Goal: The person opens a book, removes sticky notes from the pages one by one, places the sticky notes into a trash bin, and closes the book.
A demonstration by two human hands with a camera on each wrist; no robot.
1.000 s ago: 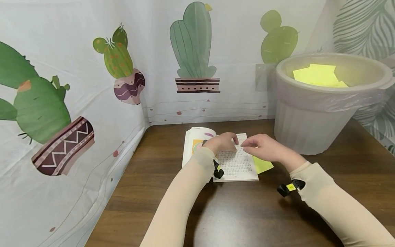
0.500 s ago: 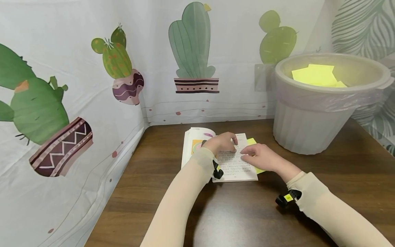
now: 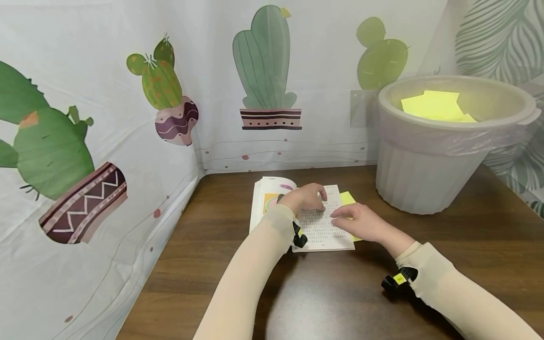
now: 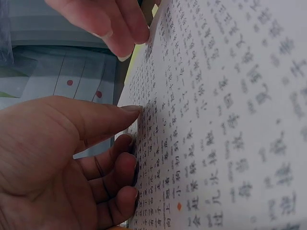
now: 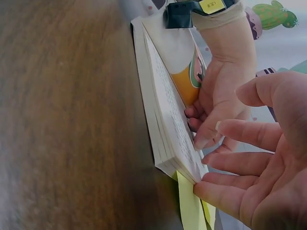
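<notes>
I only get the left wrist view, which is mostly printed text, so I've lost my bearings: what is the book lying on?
Observer: The book lies open on a dark brown table.
Operator: Does anything else stand there?
Observer: Yes, a pale bin at the back right, with yellow paper inside.
Operator: Is the book all text?
Observer: No, its left page bears a picture with an orange ground; in the head view, the left hand and wrist lie beside it.
</notes>
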